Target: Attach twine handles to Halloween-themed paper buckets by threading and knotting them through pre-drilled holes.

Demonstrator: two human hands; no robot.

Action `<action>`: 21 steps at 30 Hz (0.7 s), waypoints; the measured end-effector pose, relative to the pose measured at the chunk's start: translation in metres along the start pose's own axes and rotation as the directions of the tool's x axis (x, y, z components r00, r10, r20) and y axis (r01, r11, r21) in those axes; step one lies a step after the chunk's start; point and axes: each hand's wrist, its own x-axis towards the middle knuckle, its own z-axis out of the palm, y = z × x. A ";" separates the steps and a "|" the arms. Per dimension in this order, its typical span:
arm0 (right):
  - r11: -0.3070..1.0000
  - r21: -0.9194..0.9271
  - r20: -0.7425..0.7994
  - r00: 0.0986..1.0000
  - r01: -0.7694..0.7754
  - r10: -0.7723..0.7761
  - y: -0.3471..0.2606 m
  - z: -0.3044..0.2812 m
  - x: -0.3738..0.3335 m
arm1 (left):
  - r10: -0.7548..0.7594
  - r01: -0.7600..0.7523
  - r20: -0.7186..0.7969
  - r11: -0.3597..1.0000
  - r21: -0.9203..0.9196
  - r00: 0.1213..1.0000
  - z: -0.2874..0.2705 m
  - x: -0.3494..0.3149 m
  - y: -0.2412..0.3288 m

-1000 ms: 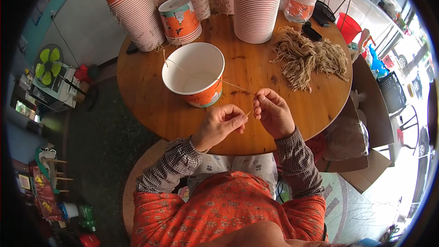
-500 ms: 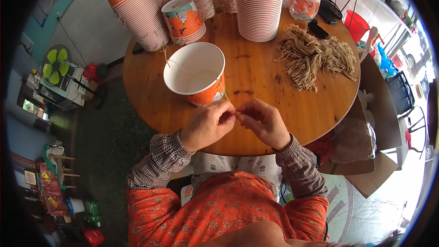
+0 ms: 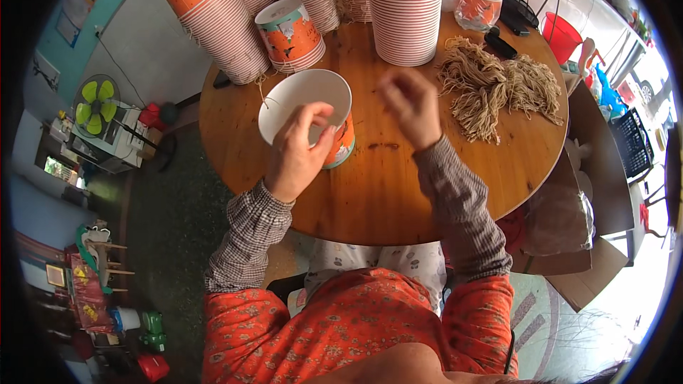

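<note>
A white-lined paper bucket [image 3: 284, 103] with an orange printed outside stands on the round wooden table, its mouth tipped slightly toward me. A bit of twine [image 3: 263, 91] sticks up at its left rim. My left hand [image 3: 302, 153] is in front of the bucket's near rim, thumb and fingers curved and apart with nothing visible between them. Over the table to the right of the bucket, my right hand [image 3: 413, 107] is raised below the tall bucket stack [image 3: 405, 21]. Its fingers are smeared by motion, so whether they hold anything is hidden.
A heap of beige twine [image 3: 498, 89] lies on the table's right side, with a black object [image 3: 500, 44] on it. Leaning bucket stacks [image 3: 220, 28] and one upside-down bucket [image 3: 290, 35] stand at the back left. Cardboard boxes [image 3: 605, 178] sit beyond the right edge.
My hands have parted from their pinch on the twine in front of the bucket. The left moved up and left to the rim; the right moved up and away toward the tall stack.
</note>
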 end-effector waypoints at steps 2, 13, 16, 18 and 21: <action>0.994 0.076 -0.215 0.973 -0.074 0.089 0.027 -0.031 0.028 | -0.013 0.012 -0.021 0.999 -0.033 1.000 -0.002 -0.003 -0.008; 0.873 0.420 -0.001 0.962 -0.249 0.274 0.051 0.018 -0.022 | -0.122 0.128 0.065 0.986 -0.104 0.990 -0.013 -0.020 -0.028; 0.890 0.379 0.142 0.966 -0.255 0.217 0.035 0.032 -0.035 | -0.189 0.201 0.101 0.972 -0.124 0.977 -0.017 -0.018 -0.017; 0.875 0.412 0.152 0.966 -0.253 0.208 0.036 0.033 -0.037 | -0.171 0.181 0.083 0.974 -0.138 0.982 -0.017 -0.020 -0.018; 0.857 0.438 0.159 0.962 -0.271 0.222 0.034 0.034 -0.038 | -0.162 0.174 0.104 0.977 -0.124 0.981 -0.017 -0.022 -0.016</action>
